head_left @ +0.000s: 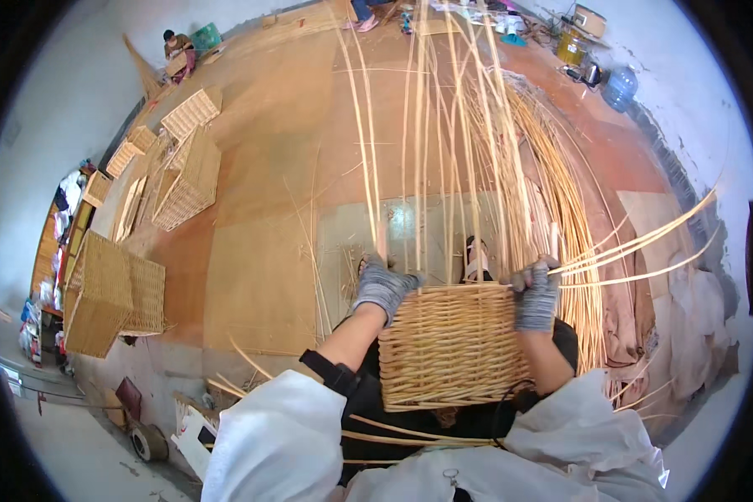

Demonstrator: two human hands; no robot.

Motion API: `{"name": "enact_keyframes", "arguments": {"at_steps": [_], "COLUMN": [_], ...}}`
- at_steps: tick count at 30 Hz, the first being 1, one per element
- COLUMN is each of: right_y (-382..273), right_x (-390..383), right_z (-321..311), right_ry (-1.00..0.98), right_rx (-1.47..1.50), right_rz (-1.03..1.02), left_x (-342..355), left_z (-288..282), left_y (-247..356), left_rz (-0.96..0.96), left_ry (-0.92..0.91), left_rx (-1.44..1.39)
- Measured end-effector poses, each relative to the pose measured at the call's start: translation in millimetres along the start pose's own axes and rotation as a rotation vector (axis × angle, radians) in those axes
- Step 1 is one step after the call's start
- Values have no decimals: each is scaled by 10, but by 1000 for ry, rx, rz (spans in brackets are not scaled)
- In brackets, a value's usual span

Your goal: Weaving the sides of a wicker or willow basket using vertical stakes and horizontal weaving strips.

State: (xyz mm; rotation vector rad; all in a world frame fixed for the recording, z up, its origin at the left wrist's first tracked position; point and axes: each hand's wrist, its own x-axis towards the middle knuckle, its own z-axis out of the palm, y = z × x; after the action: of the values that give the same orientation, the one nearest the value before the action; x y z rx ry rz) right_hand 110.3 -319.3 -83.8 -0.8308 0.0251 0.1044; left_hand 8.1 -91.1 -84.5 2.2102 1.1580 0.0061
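On my lap rests a woven wicker panel (452, 347), its weave tight and honey-coloured. Long pale upright rods (422, 167) rise from its far edge and stretch away over the floor. My left hand (385, 289), in a grey knit glove, is closed at the panel's far left corner, where a rod stands up beside the fingers. At the far right corner my gloved right hand (535, 293) is closed round loose wicker rods (644, 243), which fan out to the right. The fingertips of both hands are partly hidden.
A bundle of long rods (560, 201) lies on the floor to my right. Wicker baskets (113, 293) stand along the left. Another person (178, 58) sits at the far left. A blue water jug (619, 88) is by the right wall. Loose rods (418, 435) lie across my lap.
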Motion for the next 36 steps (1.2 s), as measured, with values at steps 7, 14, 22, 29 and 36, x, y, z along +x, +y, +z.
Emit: {"name": "enact_keyframes", "arguments": {"at_steps": [7,14,22,29,36], "right_y": [517,42,246,-556,-39], "right_x": [-482,61,-7,527,1658], "right_z": [484,51,32,-550,960], "right_ry": [-184,8,75,-190,-961], "right_rx": [-428,-13,173,-305,-1300], "right_rz": [-219,323,339,289,-322], "left_x": [-155,-420,-30,-134,-77], "left_z": [-48,-134,436,149,350], "left_y": [72,642,724,766,658], "left_rz": [-46,229,85,225,119], "left_ry": [-165,72,-345,-555,-360], "left_rx": [-324,133,395,281,172]}}
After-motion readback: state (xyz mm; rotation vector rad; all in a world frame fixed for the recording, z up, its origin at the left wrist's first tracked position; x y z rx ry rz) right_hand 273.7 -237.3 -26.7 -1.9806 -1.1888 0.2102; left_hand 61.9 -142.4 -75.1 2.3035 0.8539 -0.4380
